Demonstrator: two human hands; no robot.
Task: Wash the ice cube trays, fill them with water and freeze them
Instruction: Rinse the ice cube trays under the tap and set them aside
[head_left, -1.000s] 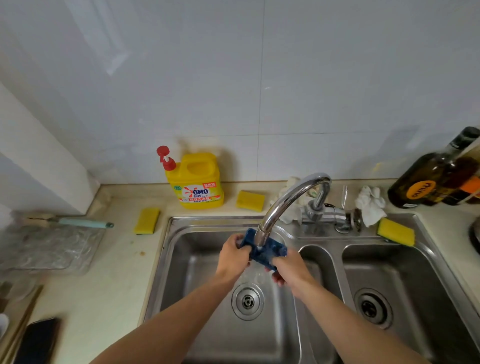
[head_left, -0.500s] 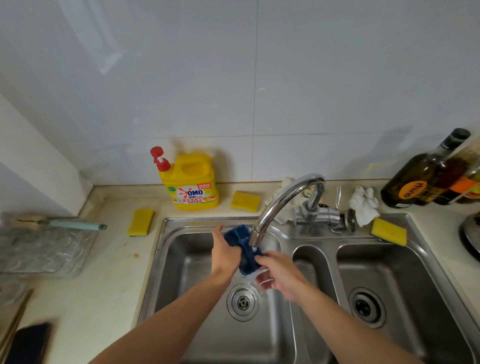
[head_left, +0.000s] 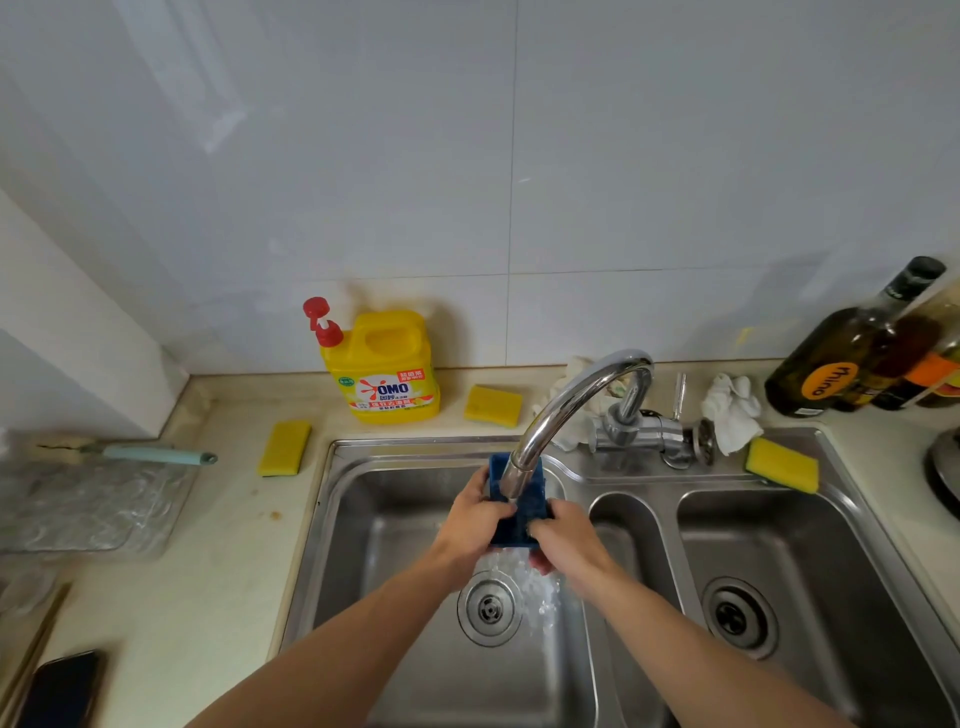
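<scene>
Rinsing stage rn: left hand + right hand, fingers clamped on the blue ice tray right under the faucet. Next imo: level it to fill w/ water.

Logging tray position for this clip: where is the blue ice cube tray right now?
In the head view, the blue ice cube tray is over the left sink basin, under the faucet spout, held between left hand and right hand.

Single head view, close above sink, facing forward-down toward tiled wall.
</scene>
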